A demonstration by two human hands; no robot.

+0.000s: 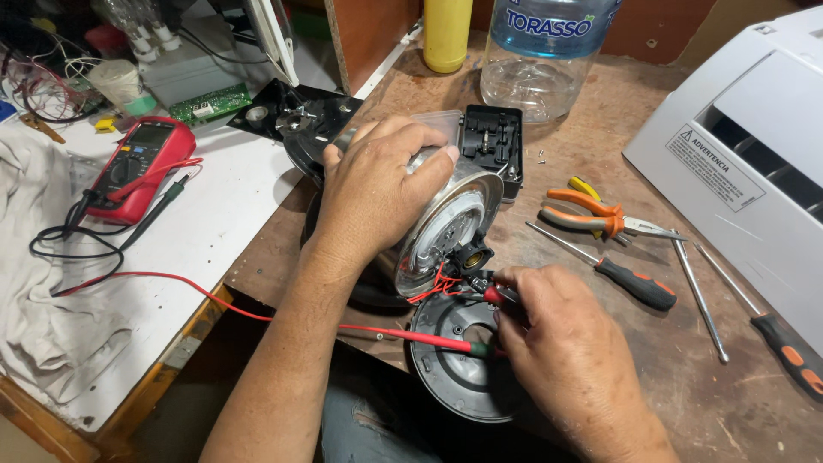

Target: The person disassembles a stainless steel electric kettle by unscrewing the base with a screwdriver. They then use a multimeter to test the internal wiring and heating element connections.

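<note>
Steel kettle on its side, left hand fingers clasping it – right hand pinching red probe at base.

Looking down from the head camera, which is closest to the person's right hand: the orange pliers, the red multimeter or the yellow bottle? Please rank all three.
From the right hand:
1. Orange pliers, just above it on the wooden bench.
2. Yellow bottle, at the bench's back edge, farther up.
3. Red multimeter, far across on the white table, beyond the left hand.
</note>
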